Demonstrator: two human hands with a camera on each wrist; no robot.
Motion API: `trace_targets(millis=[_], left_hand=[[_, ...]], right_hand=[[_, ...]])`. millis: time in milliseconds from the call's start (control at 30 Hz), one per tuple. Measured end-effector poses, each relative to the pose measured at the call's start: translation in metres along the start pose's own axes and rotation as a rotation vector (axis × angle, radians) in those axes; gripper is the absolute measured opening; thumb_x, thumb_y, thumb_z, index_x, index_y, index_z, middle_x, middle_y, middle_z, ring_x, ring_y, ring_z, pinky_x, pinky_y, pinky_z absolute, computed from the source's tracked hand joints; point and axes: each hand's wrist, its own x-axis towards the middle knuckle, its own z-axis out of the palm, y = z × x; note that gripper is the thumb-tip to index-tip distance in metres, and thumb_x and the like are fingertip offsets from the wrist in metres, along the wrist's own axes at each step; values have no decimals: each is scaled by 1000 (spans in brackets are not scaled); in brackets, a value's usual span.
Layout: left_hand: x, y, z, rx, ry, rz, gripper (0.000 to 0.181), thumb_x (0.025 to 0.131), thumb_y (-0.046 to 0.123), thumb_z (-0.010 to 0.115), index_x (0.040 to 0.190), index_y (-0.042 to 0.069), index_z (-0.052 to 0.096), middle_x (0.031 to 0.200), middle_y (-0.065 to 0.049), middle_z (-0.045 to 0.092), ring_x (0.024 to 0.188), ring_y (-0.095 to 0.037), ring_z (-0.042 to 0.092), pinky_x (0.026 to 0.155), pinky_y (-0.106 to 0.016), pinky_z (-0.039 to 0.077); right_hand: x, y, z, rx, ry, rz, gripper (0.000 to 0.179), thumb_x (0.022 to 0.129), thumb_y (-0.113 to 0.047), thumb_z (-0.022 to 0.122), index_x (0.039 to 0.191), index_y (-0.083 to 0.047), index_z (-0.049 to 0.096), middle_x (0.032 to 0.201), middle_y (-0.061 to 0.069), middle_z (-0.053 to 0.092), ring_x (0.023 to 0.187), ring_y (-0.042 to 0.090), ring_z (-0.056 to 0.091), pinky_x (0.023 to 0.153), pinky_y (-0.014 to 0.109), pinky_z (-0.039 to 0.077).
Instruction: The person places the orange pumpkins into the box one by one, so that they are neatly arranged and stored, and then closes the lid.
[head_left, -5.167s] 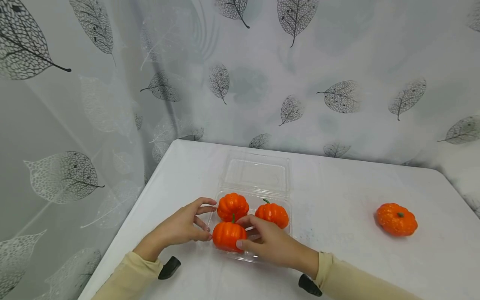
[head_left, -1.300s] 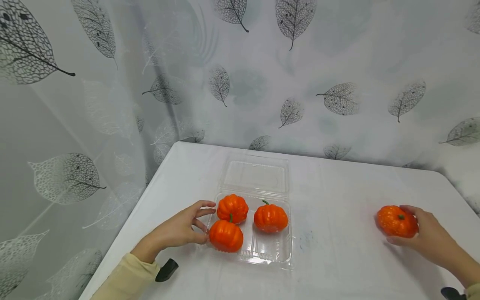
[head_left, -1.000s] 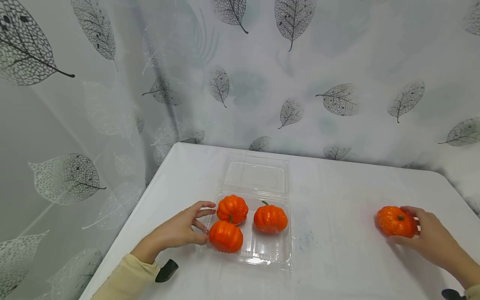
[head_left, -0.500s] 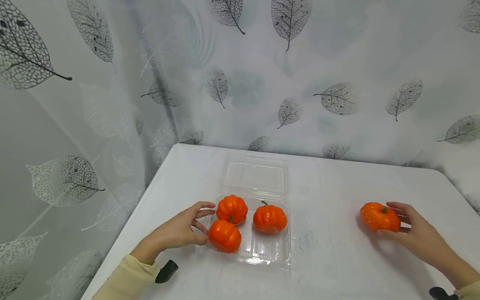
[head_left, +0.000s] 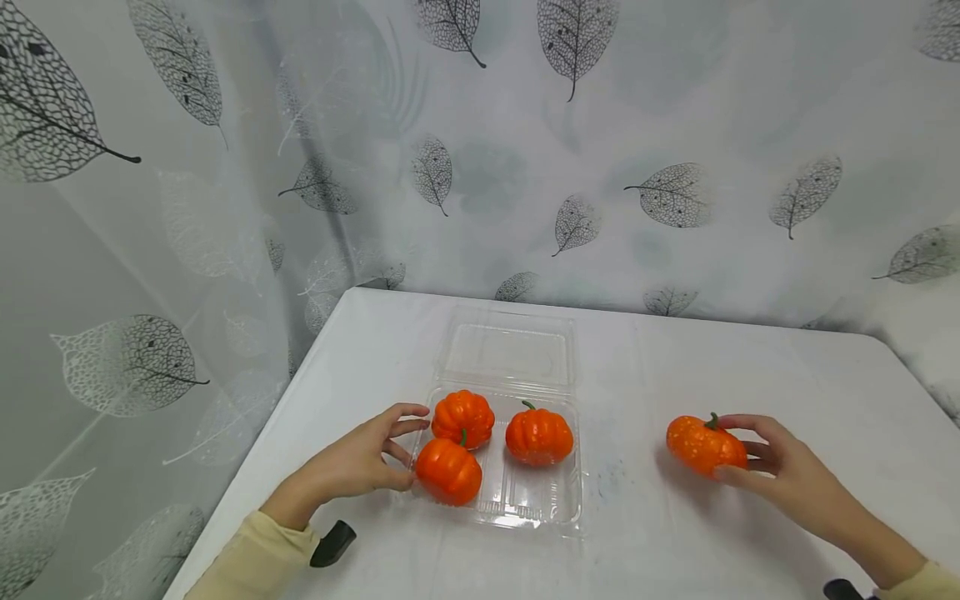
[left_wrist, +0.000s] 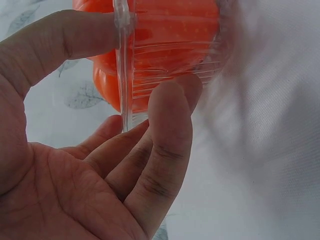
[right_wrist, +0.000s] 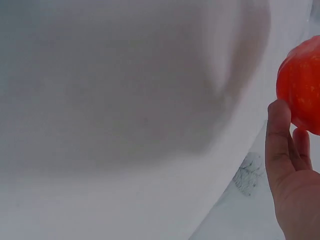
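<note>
In the head view, my left hand (head_left: 356,458) holds the left rim of a clear plastic clamshell container (head_left: 551,504), its fingers spread along that side. The left wrist view shows a digit on the rim and fingertips against the ribbed wall (left_wrist: 200,67). Inside the container sit three orange toy pumpkins: a back left one (head_left: 463,418), a front left one (head_left: 448,472) and a right one (head_left: 539,436). My right hand (head_left: 783,471) grips a speckled orange pumpkin (head_left: 701,446) between thumb and fingers, above the table with a shadow beneath. In the right wrist view this pumpkin (right_wrist: 305,85) is partly cut off.
The container's clear lid (head_left: 507,350) lies folded back behind it. A white cloth covers the table (head_left: 630,367), whose left edge runs beside my left arm. A leaf-patterned curtain (head_left: 510,167) hangs behind and to the left.
My right hand has gone from the container to the speckled pumpkin, gripped it, lifted it off the table and brought it leftward. My left hand has stayed at the container's rim.
</note>
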Motion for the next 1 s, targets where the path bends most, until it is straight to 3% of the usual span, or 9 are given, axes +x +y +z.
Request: trace_targets(millis=[167, 333, 433, 567, 800, 1000], left_hand=[[-1, 0, 0, -5, 0, 0, 82, 79, -3, 77, 150, 8, 38, 153, -23, 44, 96, -23, 66, 73, -37, 56], [-1, 0, 0, 1, 1, -5, 81, 79, -2, 77, 150, 8, 38, 152, -22, 45, 96, -22, 66, 73, -36, 55], [-1, 0, 0, 7, 2, -8, 81, 80, -2, 77, 150, 9, 38, 152, -22, 45, 97, -22, 65, 73, -36, 55], [-2, 0, 0, 4, 3, -4, 81, 80, -1, 77, 150, 8, 38, 152, -22, 44, 97, -23, 65, 74, -36, 56], [-2, 1, 0, -5, 4, -1, 82, 79, -2, 77, 150, 7, 37, 153, -23, 44, 97, -24, 65, 73, -37, 56], [-2, 1, 1, -1, 4, -5, 82, 79, -2, 78, 150, 8, 38, 152, -23, 44, 97, -24, 65, 73, -37, 56]], right_hand=[[-2, -24, 15, 99, -36, -67, 54, 95, -19, 73, 141, -6, 48, 143, 24, 46, 114, 41, 62, 78, 28, 58], [-7, -47, 28, 241, -83, -253, 46, 97, -6, 67, 140, -6, 51, 137, -3, 56, 108, 15, 67, 79, 29, 58], [-9, -58, 34, 359, -149, -322, 45, 99, 2, 60, 142, -3, 49, 135, -9, 58, 109, 16, 68, 82, 33, 58], [-10, -70, 40, 471, -248, -304, 39, 102, 3, 52, 141, -1, 47, 135, -2, 58, 112, 23, 66, 85, 36, 58], [-11, -85, 53, 558, -373, -265, 34, 105, -2, 44, 139, -1, 48, 133, 8, 58, 113, 26, 64, 89, 37, 56], [-11, -94, 62, 584, -423, -222, 33, 106, -7, 41, 138, -2, 51, 130, 13, 60, 112, 26, 62, 91, 37, 54]])
